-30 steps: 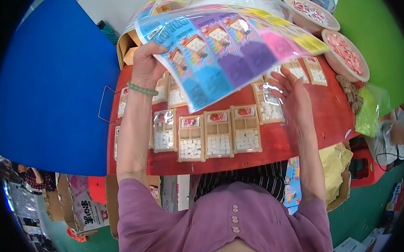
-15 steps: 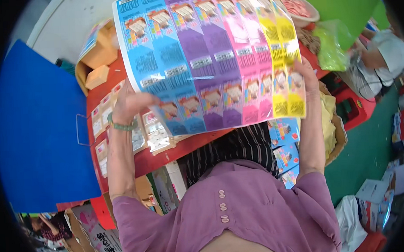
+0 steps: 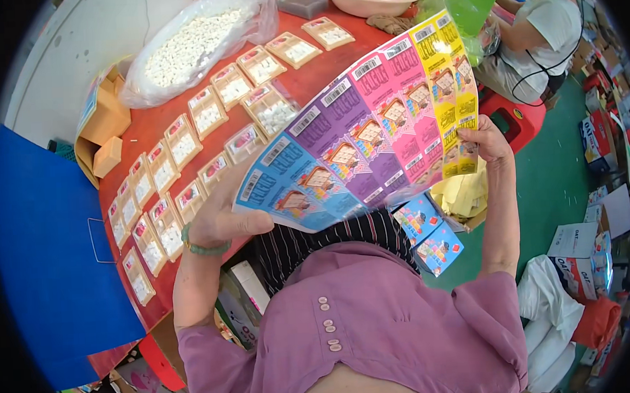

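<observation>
A large glossy printed sheet of packaging labels (image 3: 358,149), in blue, purple, pink and yellow bands, is stretched between my two hands. Its left lower corner is gripped by my left hand (image 3: 226,218), thumb on top; a green bracelet circles that wrist. My right hand (image 3: 490,138) pinches the yellow edge on the other side. Slanting up to the right, the sheet hangs above the near edge of the red table (image 3: 139,121) and hides part of it. Beneath and left of it lie rows of small clear-topped trays (image 3: 184,147) with white pieces inside.
At the table's back are a plastic bag of white pieces (image 3: 192,47) and a bowl (image 3: 397,7) of pink pieces. A blue panel (image 3: 64,256) stands left. Blue boxes (image 3: 437,247) sit beside my lap. A person (image 3: 543,28) works at far right near a red stool (image 3: 529,120).
The sheet has come down and tilted, its right side now higher than its left. More of the table, its trays and the bag of white pieces has come into view. Both hands keep their hold.
</observation>
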The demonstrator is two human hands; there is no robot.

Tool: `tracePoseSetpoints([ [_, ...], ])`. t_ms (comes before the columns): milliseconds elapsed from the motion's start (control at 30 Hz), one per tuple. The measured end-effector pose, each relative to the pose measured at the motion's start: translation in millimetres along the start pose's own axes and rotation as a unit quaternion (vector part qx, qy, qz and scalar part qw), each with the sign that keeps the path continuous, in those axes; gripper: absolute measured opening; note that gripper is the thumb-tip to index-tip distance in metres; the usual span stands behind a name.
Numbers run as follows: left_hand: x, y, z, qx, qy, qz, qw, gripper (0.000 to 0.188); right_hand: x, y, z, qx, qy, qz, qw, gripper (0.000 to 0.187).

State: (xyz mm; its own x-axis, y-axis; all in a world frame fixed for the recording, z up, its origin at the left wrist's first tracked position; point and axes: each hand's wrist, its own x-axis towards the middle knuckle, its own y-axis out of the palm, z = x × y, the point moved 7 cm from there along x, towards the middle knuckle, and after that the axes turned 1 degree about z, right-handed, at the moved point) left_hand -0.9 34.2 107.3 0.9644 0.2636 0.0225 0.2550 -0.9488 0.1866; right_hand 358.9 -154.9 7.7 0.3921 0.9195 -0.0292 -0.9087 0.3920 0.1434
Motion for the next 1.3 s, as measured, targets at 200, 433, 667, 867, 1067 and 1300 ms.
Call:
tracePoseSetpoints([
  [200,0.6,-1.7,34.7,-0.028,-0.064,0.127,0.989,0.100,-8.7,-13.6,9.4,-0.028,0.057,0.002,0.998,0.025],
  [433,-7.7,-22.0,75.6,-0.149,-0.049,0.033,0.987,0.080,-10.8,0.5,12.8,-0.062,0.095,0.014,0.993,0.021],
  [667,2.0,-0.6,25.5,0.087,-0.138,0.153,0.975,0.044,6.4,-15.2,12.8,-0.105,0.067,0.039,0.991,0.023],
  [867,-24.7,42.3,33.7,0.421,-0.053,0.223,0.878,0.026,27.8,29.3,-3.7,-0.285,0.079,0.042,0.954,0.027],
  [1067,-64.9,73.7,2.6,0.485,0.127,0.100,0.859,0.036,63.9,65.0,-17.0,-0.203,-0.039,0.054,0.977,0.023],
  [1300,-68.7,85.1,36.1,0.566,-0.014,0.133,0.813,0.049,63.3,110.7,-19.9,-0.273,-0.323,0.210,0.881,0.025],
])
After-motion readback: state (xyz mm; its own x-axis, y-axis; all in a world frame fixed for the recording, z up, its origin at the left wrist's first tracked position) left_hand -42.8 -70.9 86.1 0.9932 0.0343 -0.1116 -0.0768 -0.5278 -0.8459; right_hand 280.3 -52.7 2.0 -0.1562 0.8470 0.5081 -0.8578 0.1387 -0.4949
